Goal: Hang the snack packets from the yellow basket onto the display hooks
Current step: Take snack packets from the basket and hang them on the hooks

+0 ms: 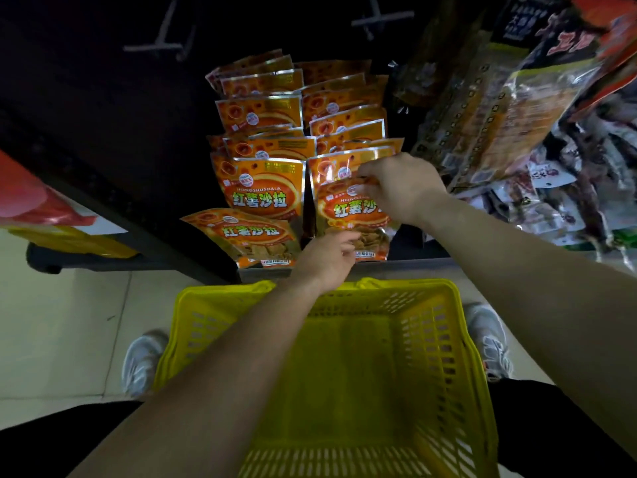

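Logged right hand (403, 191) clenched on top edge of snack packet (351, 215), just beyond far rim of yellow basket (444, 339). Saw left hand (327, 258) pinching same packet's bottom edge. I counted one basket, two hanging columns (262, 108) of orange packets beyond it, per-column number unclear; one tilted packet (248, 236) beyond far-left corner.

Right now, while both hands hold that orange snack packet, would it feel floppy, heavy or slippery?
Probably light: the right hand and left hand hold the orange packet by its ends. Its glossy foil glints, so likely slick. Chip-like pieces show through its window, so perhaps crushable.
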The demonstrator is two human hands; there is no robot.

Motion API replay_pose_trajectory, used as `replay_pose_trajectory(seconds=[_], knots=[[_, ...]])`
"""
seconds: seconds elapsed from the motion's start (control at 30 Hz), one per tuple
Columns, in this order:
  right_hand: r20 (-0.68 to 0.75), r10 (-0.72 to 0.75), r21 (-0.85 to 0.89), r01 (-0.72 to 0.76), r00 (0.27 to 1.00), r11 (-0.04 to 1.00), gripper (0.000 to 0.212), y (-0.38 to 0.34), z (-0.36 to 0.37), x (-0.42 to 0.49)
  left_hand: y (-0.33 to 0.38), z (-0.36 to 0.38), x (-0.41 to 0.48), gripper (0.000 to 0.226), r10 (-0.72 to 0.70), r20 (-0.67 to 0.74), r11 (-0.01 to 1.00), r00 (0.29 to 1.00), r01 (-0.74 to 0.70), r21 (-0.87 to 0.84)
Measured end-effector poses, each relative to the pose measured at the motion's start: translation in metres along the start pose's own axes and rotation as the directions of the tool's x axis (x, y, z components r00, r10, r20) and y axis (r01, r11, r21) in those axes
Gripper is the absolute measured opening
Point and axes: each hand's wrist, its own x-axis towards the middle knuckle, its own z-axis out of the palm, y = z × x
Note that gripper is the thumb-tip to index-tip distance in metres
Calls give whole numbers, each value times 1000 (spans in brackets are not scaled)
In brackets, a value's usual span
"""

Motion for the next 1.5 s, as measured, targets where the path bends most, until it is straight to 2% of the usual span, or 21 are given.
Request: replay_pose_trajectory(seconds=[0.1,0.37,0.57,0.8,0.9,1.23,1.5], knots=[[12,-8,16,8,1000,1000,33,-3,2,0,-6,1,1,38,-4,-14,1000,1000,4,7],[65,7,9,-7,998,1000,38,-9,10,-12,-12,8,-8,47,-68,125,992,990,54,112],[21,28,-14,-28,999,1000,36,-9,10,-12,-16,-4,-5,40,-30,68,998,997,26,51],[-1,18,-57,-18,1000,998,30,-12,12,-11,-22,-2,8,39,-110,143,974,984,78,211],[-28,16,-60,-17,999,998,28,-9,14,-10,-23,2,12,48,-158,210,956,965,96,276],[-114,46,-75,-55,992,996,28,-6,18,0,-34,4,23,54,-177,285,961,942,103,257],[-95,44,-40,-48,995,998,32,-5,24,2,-33,3,28,53,-178,319,966,931,105,235]])
